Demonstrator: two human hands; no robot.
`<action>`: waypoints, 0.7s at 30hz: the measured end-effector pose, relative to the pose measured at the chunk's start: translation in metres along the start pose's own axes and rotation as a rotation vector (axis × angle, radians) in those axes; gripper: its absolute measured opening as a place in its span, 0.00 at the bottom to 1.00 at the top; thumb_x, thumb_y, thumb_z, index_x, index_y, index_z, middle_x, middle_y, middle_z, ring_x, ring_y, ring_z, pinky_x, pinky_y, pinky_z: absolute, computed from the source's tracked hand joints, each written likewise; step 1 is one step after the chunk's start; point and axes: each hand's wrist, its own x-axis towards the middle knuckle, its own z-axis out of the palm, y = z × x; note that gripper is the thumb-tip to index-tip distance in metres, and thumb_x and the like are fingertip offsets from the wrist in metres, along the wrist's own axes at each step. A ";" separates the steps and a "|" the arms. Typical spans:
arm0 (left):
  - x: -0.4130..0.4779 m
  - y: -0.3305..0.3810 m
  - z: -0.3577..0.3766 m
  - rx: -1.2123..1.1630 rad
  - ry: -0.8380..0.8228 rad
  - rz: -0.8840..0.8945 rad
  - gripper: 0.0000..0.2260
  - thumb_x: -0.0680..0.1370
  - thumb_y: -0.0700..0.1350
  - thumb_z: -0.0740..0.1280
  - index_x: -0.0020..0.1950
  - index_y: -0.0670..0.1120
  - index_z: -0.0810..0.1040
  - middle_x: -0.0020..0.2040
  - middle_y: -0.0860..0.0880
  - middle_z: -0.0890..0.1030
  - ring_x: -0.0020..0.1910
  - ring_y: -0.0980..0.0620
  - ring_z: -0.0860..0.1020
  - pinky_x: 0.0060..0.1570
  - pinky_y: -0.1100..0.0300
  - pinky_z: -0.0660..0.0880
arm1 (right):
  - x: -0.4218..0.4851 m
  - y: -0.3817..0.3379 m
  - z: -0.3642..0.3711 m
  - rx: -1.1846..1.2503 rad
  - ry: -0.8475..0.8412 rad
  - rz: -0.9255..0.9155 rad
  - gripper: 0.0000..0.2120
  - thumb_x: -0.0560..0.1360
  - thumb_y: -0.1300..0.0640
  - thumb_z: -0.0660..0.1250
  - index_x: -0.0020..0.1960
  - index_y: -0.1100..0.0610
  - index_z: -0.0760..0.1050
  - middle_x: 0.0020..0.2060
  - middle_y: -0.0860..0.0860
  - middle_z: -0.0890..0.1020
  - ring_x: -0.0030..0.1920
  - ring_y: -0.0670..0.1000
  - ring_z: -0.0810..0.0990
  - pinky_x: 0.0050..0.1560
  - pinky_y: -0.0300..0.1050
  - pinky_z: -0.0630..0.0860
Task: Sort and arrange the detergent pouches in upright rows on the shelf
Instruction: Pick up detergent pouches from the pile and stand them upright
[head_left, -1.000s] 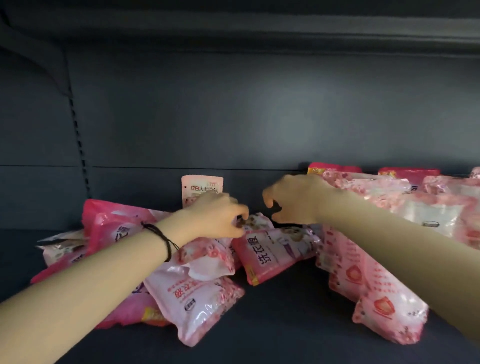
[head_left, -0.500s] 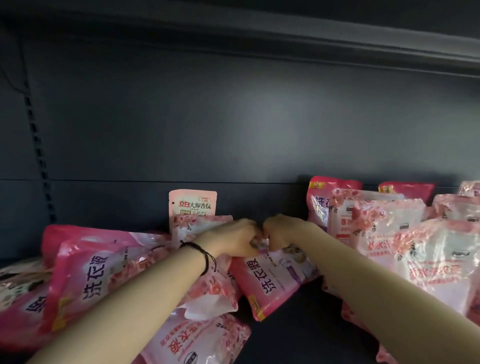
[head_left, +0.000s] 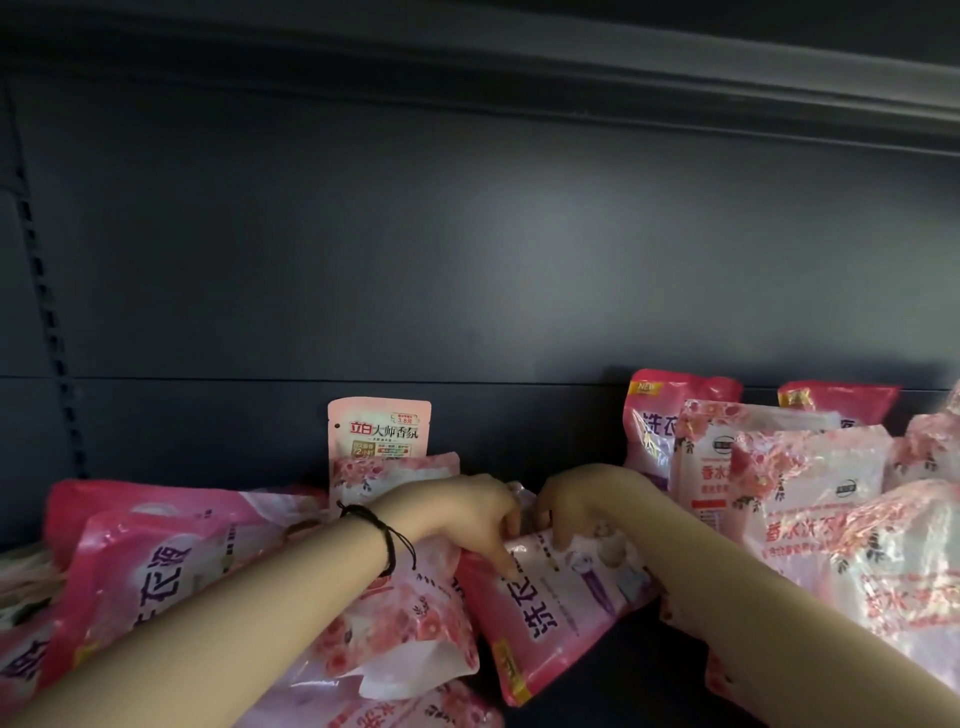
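Dark grey back panel (head_left: 467, 260) fills your view, with the upper shelf lip (head_left: 623, 88) running across the top and a slotted strip (head_left: 47, 322) down the far left edge. All the height above the pouches is open.

Starting at the left, the left heap (head_left: 156, 566) lies flat and overlapping. I count at least five pink and floral pouches in it, though the overlap hides the exact number, and it runs off the left and bottom edges of the view.

Behind the heap, one small pale pouch (head_left: 379, 436) stands upright against the panel. One floral pouch (head_left: 395, 473) leans just in front of it.

Now your left hand (head_left: 462, 514), with a black cord (head_left: 387, 535) on the wrist. Its fingers curl onto the top edge of the pink pouch (head_left: 561, 608), and one finger presses down on its face.

That pink pouch lies tilted in the middle, top end at your hands and bottom end toward you. Your right hand (head_left: 587, 504) is just beside the left, fingers curled over the same top edge. Both hands are grasping it.

Behind your hands there is a bare gap along the panel. A strip of shelf floor (head_left: 613, 691) shows below the pouch.

On the right, two deep pink pouches (head_left: 670, 410) stand upright at the back. At least four pale floral pouches (head_left: 810, 483) crowd in front of them, touching your right forearm and running to the right edge.
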 end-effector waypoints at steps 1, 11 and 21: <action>-0.002 -0.001 0.002 0.002 0.005 -0.003 0.18 0.73 0.52 0.72 0.58 0.44 0.79 0.55 0.46 0.78 0.53 0.48 0.74 0.50 0.56 0.74 | -0.003 -0.002 -0.001 0.003 -0.006 -0.015 0.20 0.75 0.57 0.68 0.66 0.59 0.73 0.60 0.58 0.78 0.59 0.58 0.78 0.61 0.53 0.75; -0.024 0.002 -0.011 -0.288 0.310 0.014 0.07 0.76 0.44 0.70 0.52 0.45 0.81 0.46 0.51 0.81 0.44 0.56 0.77 0.43 0.63 0.73 | -0.048 0.005 0.005 0.204 0.270 -0.140 0.04 0.76 0.58 0.64 0.51 0.55 0.74 0.43 0.49 0.77 0.43 0.48 0.75 0.36 0.38 0.69; -0.038 0.038 -0.036 -0.351 0.635 0.139 0.02 0.72 0.44 0.74 0.44 0.49 0.85 0.40 0.55 0.83 0.41 0.64 0.79 0.44 0.66 0.75 | -0.069 0.013 0.034 0.781 0.625 -0.274 0.08 0.73 0.53 0.71 0.36 0.52 0.77 0.26 0.45 0.72 0.25 0.40 0.68 0.27 0.33 0.65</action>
